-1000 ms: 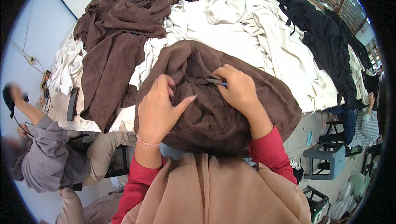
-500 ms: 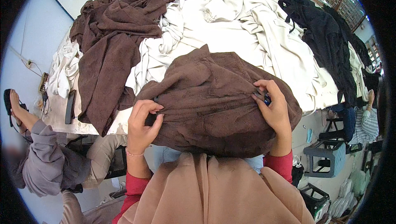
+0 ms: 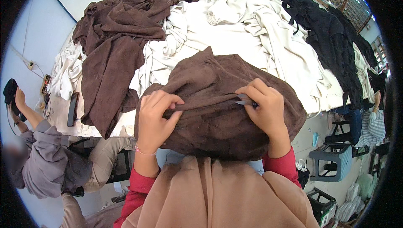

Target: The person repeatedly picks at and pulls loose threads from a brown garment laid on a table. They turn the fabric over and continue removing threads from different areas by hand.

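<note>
Nearest brown cloth (image 3: pixel 218 133) partly hides table edge (image 3: pixel 125 128); white fabric (image 3: pixel 226 39) beyond.

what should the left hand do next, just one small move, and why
I'd probably pinch the brown cloth more firmly with the left hand: a gap shows between its fingers and thumb, while the right hand holds snips at or just above the cloth, so a steadier hold might help.
</note>
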Demonstrator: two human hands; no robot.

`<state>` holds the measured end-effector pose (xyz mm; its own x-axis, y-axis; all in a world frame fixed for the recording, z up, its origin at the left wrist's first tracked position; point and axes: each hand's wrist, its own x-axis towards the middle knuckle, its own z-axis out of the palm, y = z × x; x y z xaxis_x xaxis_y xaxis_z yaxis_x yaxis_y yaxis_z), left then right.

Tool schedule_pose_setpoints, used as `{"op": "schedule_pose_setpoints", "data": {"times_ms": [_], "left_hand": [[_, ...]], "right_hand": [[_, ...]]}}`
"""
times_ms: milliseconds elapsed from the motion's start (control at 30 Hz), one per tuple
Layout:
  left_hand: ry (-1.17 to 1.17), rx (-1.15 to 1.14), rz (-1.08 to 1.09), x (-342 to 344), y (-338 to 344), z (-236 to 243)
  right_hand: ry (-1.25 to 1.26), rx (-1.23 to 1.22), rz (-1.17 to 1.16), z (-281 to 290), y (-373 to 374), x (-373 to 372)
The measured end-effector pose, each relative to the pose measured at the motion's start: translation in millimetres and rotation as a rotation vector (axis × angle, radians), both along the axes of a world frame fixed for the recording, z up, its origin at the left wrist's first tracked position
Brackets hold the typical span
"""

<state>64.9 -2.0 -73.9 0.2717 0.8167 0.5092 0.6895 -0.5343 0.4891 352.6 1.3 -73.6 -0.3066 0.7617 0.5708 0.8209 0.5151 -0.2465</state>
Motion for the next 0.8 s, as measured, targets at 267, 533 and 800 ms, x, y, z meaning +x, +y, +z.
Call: {"op": "schedule_pose_setpoints", "data": {"times_ms": [267,533,800], "left_hand": [[-0.138,0.255,-0.063,-9,-10,-24],[-0.148,0.296,-0.059,-14,-8,-34],[0.042,0.071,-0.077,22,-16,1]], "right_hand": [[0.098,0.178,0.054,-18,-13,4],[0.109,0.357,0.086,-39,-17,2],[0.128,0.353,0.12,-42,-21,-1]]}}
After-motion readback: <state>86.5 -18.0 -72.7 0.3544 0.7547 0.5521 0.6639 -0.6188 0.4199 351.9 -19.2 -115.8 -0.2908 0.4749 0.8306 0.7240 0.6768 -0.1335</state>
